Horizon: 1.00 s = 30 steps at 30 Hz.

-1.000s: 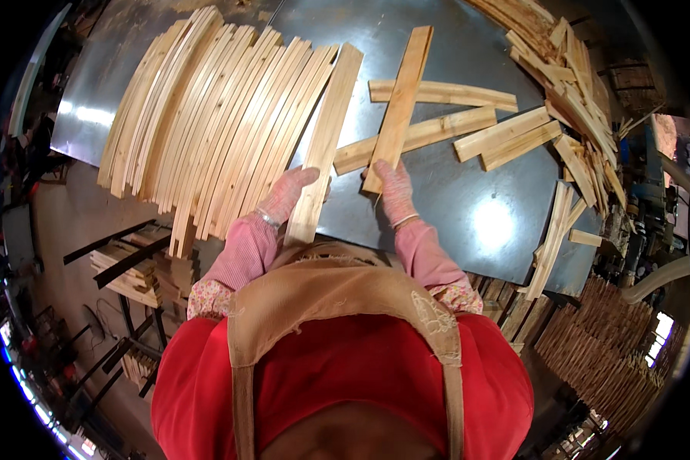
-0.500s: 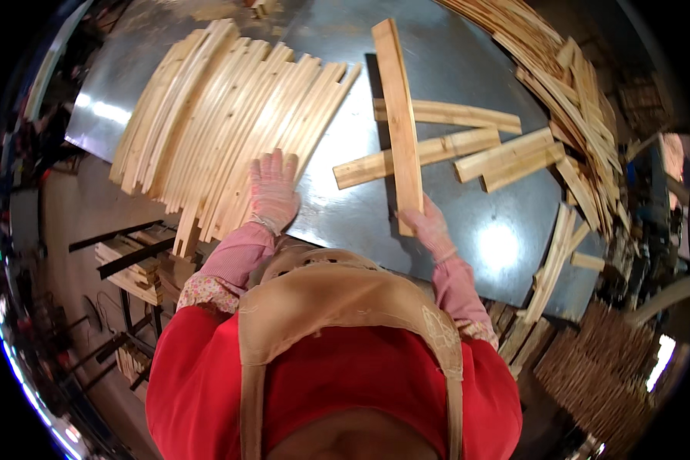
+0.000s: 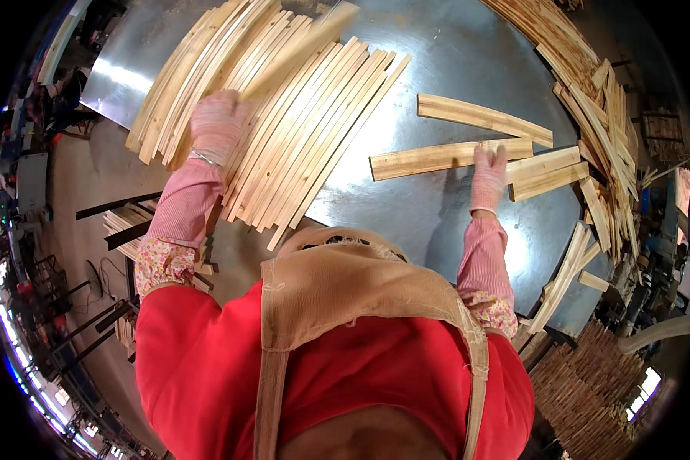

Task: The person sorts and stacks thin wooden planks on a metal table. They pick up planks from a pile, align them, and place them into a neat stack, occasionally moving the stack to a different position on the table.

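Observation:
My left hand (image 3: 218,126), in a pale pink glove, is closed round the near end of a wooden plank (image 3: 303,50). That plank is smeared by motion and slants up and away across a row of planks (image 3: 314,130) laid side by side on the metal table (image 3: 353,203). Further right, my gloved right hand (image 3: 489,180) has its fingers over the near edge of a single plank (image 3: 422,159) lying on the table. Its thumb and fingertips are only partly visible. Behind that one lies another loose plank (image 3: 483,117).
Two short planks (image 3: 548,172) lie right of my right hand. A tall heap of thin wood strips (image 3: 590,115) lines the table's right side. More pieces (image 3: 563,276) rest at the near right corner. A rack with stacked wood (image 3: 123,222) stands below left.
The plank my right hand held upright in view has left it. My left hand has moved left and now grips a plank over the row. My right hand has reached right to another plank.

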{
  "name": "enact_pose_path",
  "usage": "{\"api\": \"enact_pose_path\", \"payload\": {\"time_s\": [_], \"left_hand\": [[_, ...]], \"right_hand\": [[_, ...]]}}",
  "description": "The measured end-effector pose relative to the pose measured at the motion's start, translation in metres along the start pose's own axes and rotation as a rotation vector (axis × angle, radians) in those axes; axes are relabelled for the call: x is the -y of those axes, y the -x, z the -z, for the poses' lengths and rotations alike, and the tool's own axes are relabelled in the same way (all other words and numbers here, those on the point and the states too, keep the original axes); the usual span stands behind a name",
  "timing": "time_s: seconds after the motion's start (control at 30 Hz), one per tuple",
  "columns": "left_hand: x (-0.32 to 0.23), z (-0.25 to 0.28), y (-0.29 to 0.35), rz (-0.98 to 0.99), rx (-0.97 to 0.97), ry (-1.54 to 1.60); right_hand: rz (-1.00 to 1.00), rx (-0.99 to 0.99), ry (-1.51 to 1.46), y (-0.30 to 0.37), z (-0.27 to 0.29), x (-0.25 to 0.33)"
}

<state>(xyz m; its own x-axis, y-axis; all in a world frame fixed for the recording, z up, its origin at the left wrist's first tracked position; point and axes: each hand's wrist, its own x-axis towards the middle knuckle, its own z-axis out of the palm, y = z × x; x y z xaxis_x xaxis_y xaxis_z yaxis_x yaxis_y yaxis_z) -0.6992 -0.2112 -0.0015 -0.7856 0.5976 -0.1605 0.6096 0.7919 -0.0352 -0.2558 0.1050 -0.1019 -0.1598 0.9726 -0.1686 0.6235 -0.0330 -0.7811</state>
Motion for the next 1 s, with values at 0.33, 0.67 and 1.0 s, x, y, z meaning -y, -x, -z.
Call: {"api": "enact_pose_path", "payload": {"time_s": [0.33,0.67,1.0], "left_hand": [[0.091,-0.035,-0.019,0.063,-0.210,-0.079],[-0.037,-0.052,0.034,-0.241,-0.074,0.627],[-0.174,-0.099,0.120,-0.539,-0.165,0.318]], "right_hand": [[-0.492,-0.221,0.553,-0.026,-0.074,0.019],[0.224,0.306,0.064,0.097,-0.152,0.029],[0.698,-0.127,0.862,-0.109,-0.037,-0.024]]}}
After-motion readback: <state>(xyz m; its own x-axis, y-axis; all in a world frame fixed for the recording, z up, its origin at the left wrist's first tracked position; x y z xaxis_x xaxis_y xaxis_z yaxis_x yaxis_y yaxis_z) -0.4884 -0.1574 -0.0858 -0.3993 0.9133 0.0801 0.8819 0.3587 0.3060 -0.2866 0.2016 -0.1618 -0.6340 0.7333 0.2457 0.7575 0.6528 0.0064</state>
